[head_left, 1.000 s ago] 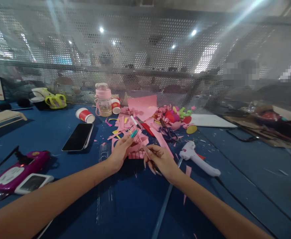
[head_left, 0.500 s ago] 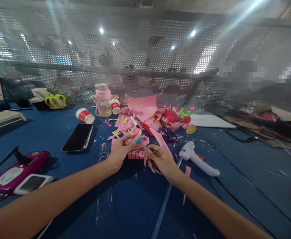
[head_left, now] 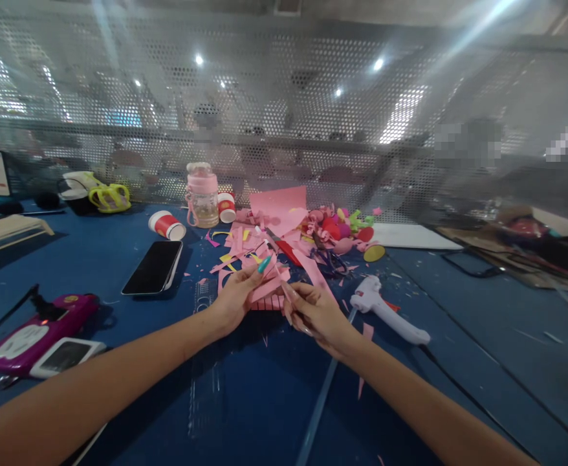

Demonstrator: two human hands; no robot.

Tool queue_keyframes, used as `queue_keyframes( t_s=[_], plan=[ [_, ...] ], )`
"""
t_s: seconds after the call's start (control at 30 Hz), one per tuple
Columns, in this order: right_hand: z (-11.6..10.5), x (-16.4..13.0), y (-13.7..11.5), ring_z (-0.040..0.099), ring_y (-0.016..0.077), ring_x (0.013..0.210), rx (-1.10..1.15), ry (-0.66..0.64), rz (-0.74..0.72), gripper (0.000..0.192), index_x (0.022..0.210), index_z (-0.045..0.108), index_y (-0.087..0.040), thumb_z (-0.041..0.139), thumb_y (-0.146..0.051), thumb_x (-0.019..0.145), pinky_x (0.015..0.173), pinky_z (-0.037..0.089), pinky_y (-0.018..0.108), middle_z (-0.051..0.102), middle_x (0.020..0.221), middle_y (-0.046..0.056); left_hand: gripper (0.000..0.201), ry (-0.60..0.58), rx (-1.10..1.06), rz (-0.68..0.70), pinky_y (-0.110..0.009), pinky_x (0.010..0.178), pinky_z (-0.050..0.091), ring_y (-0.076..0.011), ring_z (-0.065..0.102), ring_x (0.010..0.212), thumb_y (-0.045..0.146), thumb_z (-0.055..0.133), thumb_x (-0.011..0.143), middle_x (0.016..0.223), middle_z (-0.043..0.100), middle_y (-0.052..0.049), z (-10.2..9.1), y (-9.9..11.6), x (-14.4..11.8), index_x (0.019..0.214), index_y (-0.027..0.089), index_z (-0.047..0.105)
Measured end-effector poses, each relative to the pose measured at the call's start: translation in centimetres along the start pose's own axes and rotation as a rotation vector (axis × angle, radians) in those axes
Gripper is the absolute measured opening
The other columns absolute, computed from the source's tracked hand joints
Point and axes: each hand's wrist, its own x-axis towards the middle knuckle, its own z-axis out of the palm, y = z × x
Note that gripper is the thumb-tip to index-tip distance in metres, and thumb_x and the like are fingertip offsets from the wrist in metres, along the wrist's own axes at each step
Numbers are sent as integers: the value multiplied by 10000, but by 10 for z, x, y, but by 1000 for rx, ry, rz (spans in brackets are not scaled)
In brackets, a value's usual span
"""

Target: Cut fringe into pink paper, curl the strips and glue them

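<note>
My left hand and my right hand meet over a blue table. Both pinch a pink paper strip with cut fringes, held just above the table. A thin white stick rises from between the fingers; which hand grips it is unclear. Behind the hands lies a heap of pink paper scraps with a larger pink sheet.
A white glue gun lies right of my hands, scissors behind. A black phone, red paper cups and a pink bottle stand at the left. A magenta case sits near left. A perforated screen closes the back.
My right hand moved up and closer to the left hand and now pinches the strip. The left hand's fingers lifted slightly with the paper.
</note>
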Motion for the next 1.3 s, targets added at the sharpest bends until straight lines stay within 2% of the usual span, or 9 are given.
queue_keyframes(
  t_s=[0.17, 0.33, 0.43, 0.6, 0.7, 0.83, 1.0, 1.1, 1.3],
  plan=[
    [-2, 2, 3, 365, 18, 260, -17, -8, 0, 270, 711, 544, -140, 597, -405, 726, 261, 187, 124, 529, 440, -48, 267, 27, 67, -8, -264, 644, 526, -153, 646, 636, 219, 703, 627, 755, 688, -52, 0, 0, 2, 860, 109, 633],
    [-3, 3, 6, 367, 19, 255, -17, -9, -3, 277, 726, 543, -144, 601, -415, 720, 256, 184, 128, 538, 455, -49, 265, 12, 48, 10, -261, 713, 517, -148, 646, 693, 192, 681, 657, 804, 684, -56, -2, -3, 4, 902, 107, 626],
    [-3, 2, 4, 358, 14, 251, -1, -3, -11, 292, 706, 534, -147, 614, -427, 701, 259, 180, 130, 535, 455, -52, 226, 27, 21, 17, -302, 731, 518, -171, 646, 729, 256, 643, 706, 825, 677, -64, -4, -4, 4, 883, 119, 621],
    [-1, 1, 0, 359, 10, 257, 2, 24, -34, 292, 720, 541, -144, 599, -430, 716, 267, 197, 127, 538, 455, -50, 367, 18, 22, -25, -340, 738, 511, -213, 637, 839, 377, 539, 779, 1036, 624, -119, -6, -5, 2, 1070, 152, 531],
    [-1, 1, -1, 358, 10, 260, 4, 45, -42, 281, 758, 549, -148, 588, -424, 728, 265, 197, 120, 531, 447, -55, 432, -2, 106, -31, -299, 675, 515, -195, 647, 767, 307, 659, 691, 945, 654, -111, -4, -5, 0, 1059, 149, 495],
    [-2, 2, 0, 368, 13, 253, -11, 39, -68, 282, 804, 557, -152, 575, -426, 739, 254, 202, 125, 536, 470, -57, 564, 42, 233, -57, -313, 606, 514, -176, 642, 635, 260, 727, 616, 765, 675, -78, -1, -5, 0, 1082, 147, 429],
    [-2, 1, -2, 386, 6, 266, -32, 102, -108, 231, 770, 567, -150, 581, -379, 749, 258, 225, 123, 544, 518, -52, 514, 142, 366, 130, -222, 585, 472, -106, 603, 543, 264, 738, 585, 598, 634, 13, -8, -4, 3, 1009, 131, 481],
    [-2, 1, -2, 382, 1, 274, -11, 123, -113, 218, 777, 577, -157, 591, -371, 741, 259, 230, 118, 541, 526, -57, 476, 157, 420, 238, -197, 558, 445, -81, 570, 509, 242, 742, 567, 561, 605, 42, -12, -4, 4, 963, 125, 505],
    [-1, 1, 0, 384, 3, 274, -8, 122, -82, 229, 770, 568, -162, 585, -389, 742, 252, 225, 117, 544, 533, -54, 446, 164, 440, 276, -212, 569, 451, -92, 577, 518, 248, 733, 577, 543, 582, 52, -10, -2, 3, 944, 125, 511]
  ],
)
